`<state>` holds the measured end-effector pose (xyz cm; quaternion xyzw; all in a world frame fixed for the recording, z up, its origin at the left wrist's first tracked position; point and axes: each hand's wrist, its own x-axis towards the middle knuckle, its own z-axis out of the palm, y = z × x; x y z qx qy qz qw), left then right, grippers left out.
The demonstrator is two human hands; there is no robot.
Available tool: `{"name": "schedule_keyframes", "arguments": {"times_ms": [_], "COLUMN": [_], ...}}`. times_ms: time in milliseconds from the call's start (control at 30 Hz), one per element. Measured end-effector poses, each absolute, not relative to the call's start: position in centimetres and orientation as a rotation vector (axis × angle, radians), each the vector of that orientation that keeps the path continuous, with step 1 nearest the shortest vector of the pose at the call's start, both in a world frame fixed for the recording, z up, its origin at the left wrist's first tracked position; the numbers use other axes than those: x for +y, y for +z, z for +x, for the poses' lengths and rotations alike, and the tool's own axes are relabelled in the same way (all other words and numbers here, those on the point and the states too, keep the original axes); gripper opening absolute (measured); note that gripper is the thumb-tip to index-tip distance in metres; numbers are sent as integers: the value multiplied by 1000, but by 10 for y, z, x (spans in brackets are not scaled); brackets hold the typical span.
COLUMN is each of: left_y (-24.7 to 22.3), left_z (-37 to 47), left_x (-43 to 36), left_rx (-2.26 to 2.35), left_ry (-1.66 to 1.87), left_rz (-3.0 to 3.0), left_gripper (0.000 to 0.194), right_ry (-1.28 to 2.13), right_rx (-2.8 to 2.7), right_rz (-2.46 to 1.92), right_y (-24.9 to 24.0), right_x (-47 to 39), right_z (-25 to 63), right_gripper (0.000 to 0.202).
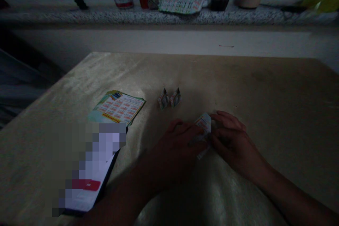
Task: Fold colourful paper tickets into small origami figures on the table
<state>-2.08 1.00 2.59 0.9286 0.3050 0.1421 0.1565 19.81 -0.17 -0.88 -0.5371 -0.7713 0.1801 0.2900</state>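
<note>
- The bench (278,99) has a smooth sheen and faint ripples; light paper could slide on it, and in this dim light I could misjudge an edge.
- My left hand (182,143) grasps the paper slip (205,123), fingers laid across its face; too much pressure there could crush it or set a crease askew.
- My right hand (235,141) has its fingertips at the slip's right edge. It is too dark to tell whether they pinch or merely touch; a tug against my left could tear the paper.
- The phone (91,196) lies to my left, its lower end just beside my left forearm; a careless elbow could nudge it out of place.
- The stack of printed cards (119,107) sits beyond the phone, its edges uneven; a bumped phone or a brushing sleeve could fan it apart.
- The slip itself is between my two hands, in front of me, largely covered by my fingers; their shadow could hide a crooked corner.
- One small folded piece (164,99) and its twin (176,99) stand just beyond my left hand; a stray knuckle or puff of air could topple them.
</note>
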Motion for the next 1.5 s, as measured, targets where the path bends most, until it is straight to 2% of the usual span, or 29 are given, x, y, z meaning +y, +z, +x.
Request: {"name": "schedule_keyframes", "arguments": {"times_ms": [100, 200, 333, 833, 1333, 1500], "left_y": [19, 14, 13, 18, 19, 19], "left_z": [-19, -19, -19, -20, -20, -16], "left_x": [10, 11, 11, 10, 10, 12], "left_rx": [849, 848, 843, 860, 875, 1037], "left_ry": [349, 339, 334, 306, 335, 421], "left_rz": [2709, 2715, 2695, 2622, 2572, 2470], "left_gripper": [21, 21, 22, 28, 24, 19], "right_ry": [440, 401, 409, 484, 455, 485], "right_rx": [-2108, -2106, -2134, -2169, -2186, -2185], "right_rz": [-1504, -1527, -1434, -1474, -1463, -1491], "right_y": [-10, -12, -14, -11, -11, -11], "right_x": [-3, -1, 3, 3, 4, 4], "right_z": [198, 204, 213, 211, 212, 211], "right_gripper": [21, 9, 17, 16, 18, 19]}}
